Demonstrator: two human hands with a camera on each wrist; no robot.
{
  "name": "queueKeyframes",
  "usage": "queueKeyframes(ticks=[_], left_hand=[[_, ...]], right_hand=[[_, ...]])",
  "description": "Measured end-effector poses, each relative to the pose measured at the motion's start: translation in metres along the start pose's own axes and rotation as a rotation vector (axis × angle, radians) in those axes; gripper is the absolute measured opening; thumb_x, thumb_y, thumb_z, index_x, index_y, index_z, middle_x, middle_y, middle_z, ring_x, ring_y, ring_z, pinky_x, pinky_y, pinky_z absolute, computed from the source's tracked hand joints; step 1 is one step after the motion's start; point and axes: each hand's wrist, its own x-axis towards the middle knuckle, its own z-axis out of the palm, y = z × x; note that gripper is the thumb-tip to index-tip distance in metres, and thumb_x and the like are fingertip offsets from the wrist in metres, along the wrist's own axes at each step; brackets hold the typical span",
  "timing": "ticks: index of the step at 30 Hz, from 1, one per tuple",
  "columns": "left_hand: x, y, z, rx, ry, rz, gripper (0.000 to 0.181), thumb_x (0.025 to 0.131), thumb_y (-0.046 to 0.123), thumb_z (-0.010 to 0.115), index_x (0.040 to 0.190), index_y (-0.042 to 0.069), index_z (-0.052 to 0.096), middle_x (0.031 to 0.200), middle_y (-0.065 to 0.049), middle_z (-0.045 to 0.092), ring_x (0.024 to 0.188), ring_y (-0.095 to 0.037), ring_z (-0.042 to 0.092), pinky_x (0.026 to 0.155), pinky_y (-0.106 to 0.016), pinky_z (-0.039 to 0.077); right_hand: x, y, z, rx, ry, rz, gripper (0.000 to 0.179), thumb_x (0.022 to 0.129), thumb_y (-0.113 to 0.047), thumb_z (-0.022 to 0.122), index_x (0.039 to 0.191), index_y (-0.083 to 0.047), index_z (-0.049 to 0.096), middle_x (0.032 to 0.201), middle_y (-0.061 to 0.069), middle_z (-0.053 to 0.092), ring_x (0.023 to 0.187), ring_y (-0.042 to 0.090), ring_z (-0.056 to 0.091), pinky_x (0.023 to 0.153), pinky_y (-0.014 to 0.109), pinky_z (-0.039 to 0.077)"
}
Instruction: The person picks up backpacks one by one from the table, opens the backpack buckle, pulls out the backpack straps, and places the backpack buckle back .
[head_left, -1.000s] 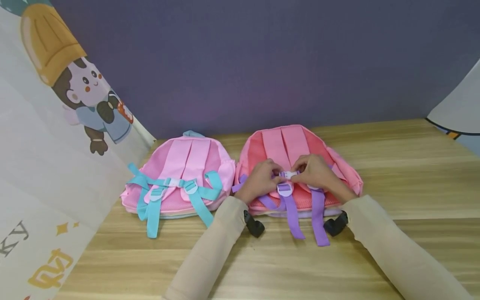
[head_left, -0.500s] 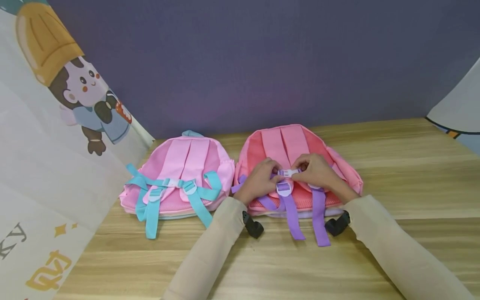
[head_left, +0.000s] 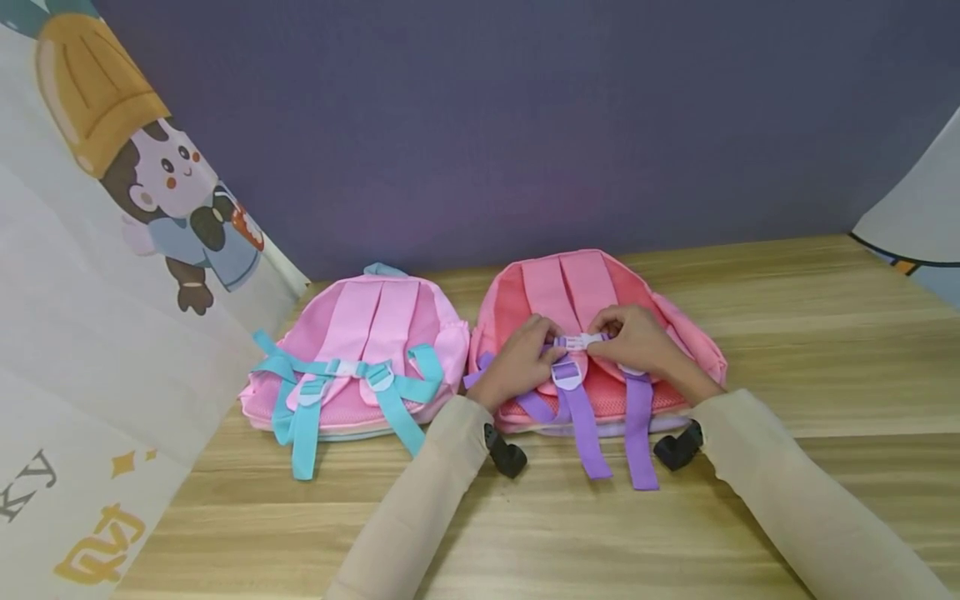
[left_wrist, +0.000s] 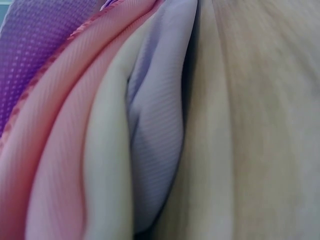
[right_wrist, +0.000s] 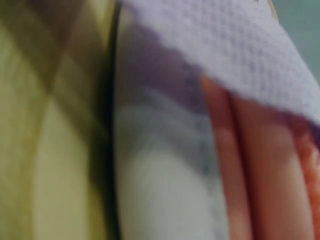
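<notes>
A coral-pink backpack [head_left: 502, 304] lies on the table, its straps facing up. Over its middle is a white side-release buckle [head_left: 582, 342] on purple webbing. My left hand [head_left: 521, 358] pinches the buckle's left end and the webbing there. On the opposite end, the thumb and fingers of my right hand [head_left: 637, 337] pinch the buckle. Pale prongs show between the hands. Below hang two purple strap tails [head_left: 587, 433], one through a white adjuster [head_left: 567, 375]. Both wrist views show only the bag's layered edge [left_wrist: 107, 150], webbing and the tabletop, without fingers.
Touching it on the left is a lighter pink backpack [head_left: 300, 312] with turquoise straps [head_left: 306, 442] and its white buckle [head_left: 347, 367] joined. A dark panel [head_left: 525, 125] stands behind the wooden table [head_left: 825, 350]. A printed white sheet [head_left: 67, 333] borders the left side.
The right hand has shifted slightly right and up, and the buckle has risen a little and looks longer between the hands. The left hand has barely moved; both backpacks stay in place.
</notes>
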Motion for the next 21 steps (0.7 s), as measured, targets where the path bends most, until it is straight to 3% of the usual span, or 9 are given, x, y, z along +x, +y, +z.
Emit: queueKeyframes(ticks=[10,21], left_hand=[[0.001,-0.0019,0.0013,-0.002,0.005,0.015,0.016,0.092,0.011,0.06,0.104,0.0,0.056,0.101,-0.012,0.056,0.092,-0.021,0.053,0.088,-0.031,0.045],[-0.0003,-0.0046,0.0026,-0.026,0.019,0.004,0.017,0.092,0.01,0.058,0.106,0.0,0.055,0.102,-0.011,0.056,0.093,-0.02,0.053,0.088,-0.03,0.044]], right_hand=[[0.0015,0.0003,-0.0003,-0.06,0.02,0.0,0.011,0.072,-0.011,0.075,0.077,-0.006,0.066,0.071,0.002,0.055,0.067,0.016,0.046,0.063,0.026,0.039],[0.0008,-0.001,-0.0003,-0.054,0.014,0.016,0.012,0.072,-0.012,0.076,0.076,-0.006,0.066,0.068,0.002,0.055,0.065,0.015,0.045,0.061,0.026,0.038]])
